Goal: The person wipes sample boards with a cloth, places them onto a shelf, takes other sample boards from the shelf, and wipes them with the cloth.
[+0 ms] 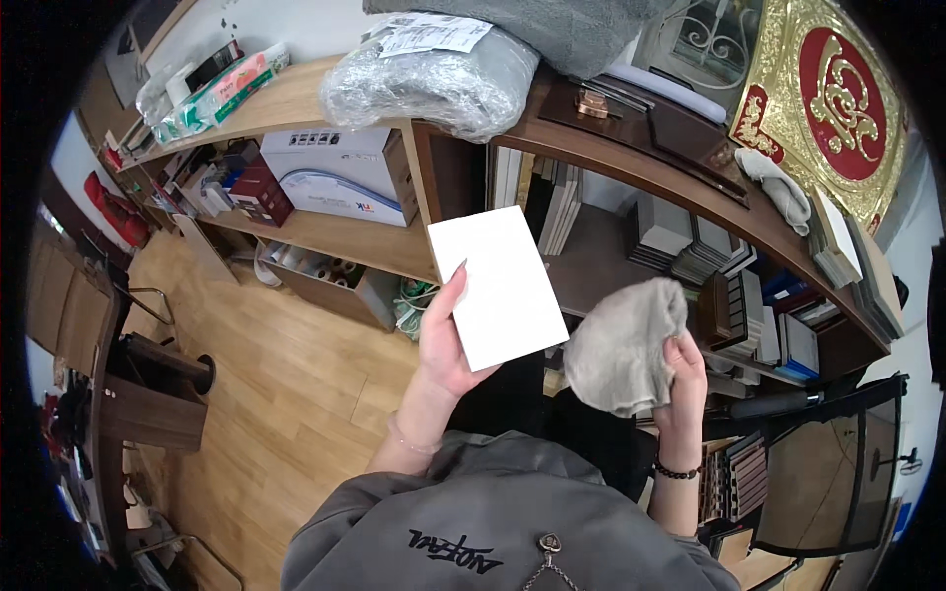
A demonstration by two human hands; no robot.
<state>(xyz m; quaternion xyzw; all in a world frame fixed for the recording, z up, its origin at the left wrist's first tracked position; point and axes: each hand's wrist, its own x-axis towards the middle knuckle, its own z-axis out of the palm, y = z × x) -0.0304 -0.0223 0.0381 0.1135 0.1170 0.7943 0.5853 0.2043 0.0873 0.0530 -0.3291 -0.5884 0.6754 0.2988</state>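
Holding a plain white rectangular tile (498, 286) in your left hand (445, 340), you pinch its lower left edge, thumb on the face, fingers behind. Surface is flat, unmarked, square-cornered. It is carried by nothing but the hand, raised in front of the wooden shelf unit (374, 246). Its long axis runs from upper left to lower right, tilted; the face looks up at you. Your right hand (685, 379) is closed around a bunched grey-beige cloth (621, 350), just beside the tile's lower right corner.
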